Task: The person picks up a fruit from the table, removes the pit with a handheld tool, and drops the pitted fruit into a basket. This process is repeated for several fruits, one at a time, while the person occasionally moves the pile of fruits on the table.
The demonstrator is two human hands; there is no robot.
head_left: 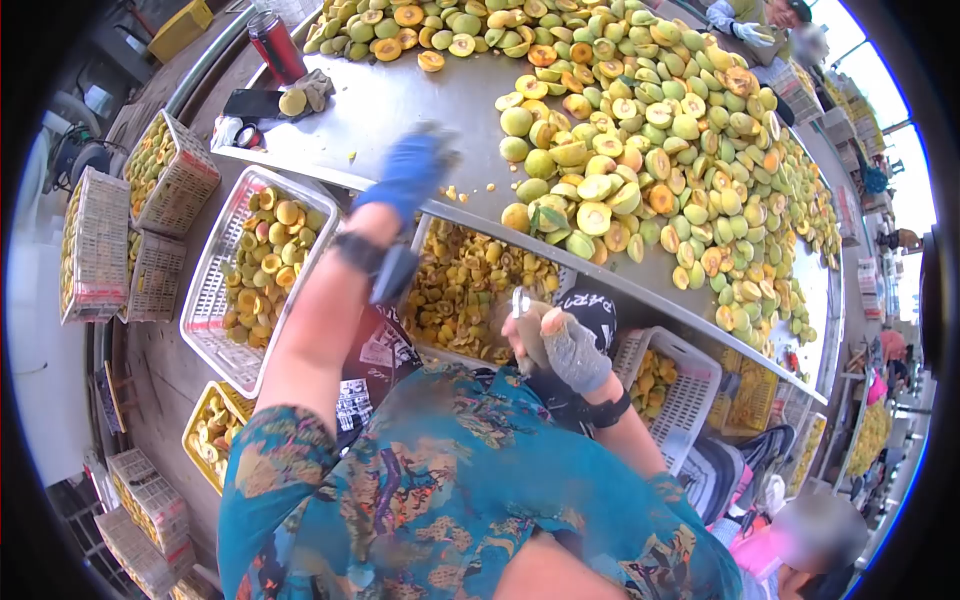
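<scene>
My left hand [415,172], in a blue glove, is over the near edge of the metal table [400,100]. Motion blur smears its fingers, so whether they hold anything cannot be made out. Closer to my body, my right hand [572,352], in a grey glove with bare fingertips, is closed round a metal tool [527,325] with a rounded tip. Below both hands, a crate of cut fruit pieces [465,290] stands under the table edge. Halved green and yellow fruits [650,150] lie heaped on the table to the right.
A white crate of fruit [215,290] stands at the left, a yellow crate [205,450] below it. Another white crate [690,400] is at the right. A red can [275,48] and a dark phone-like object [252,103] lie at the table's left. Other people are at the right edges.
</scene>
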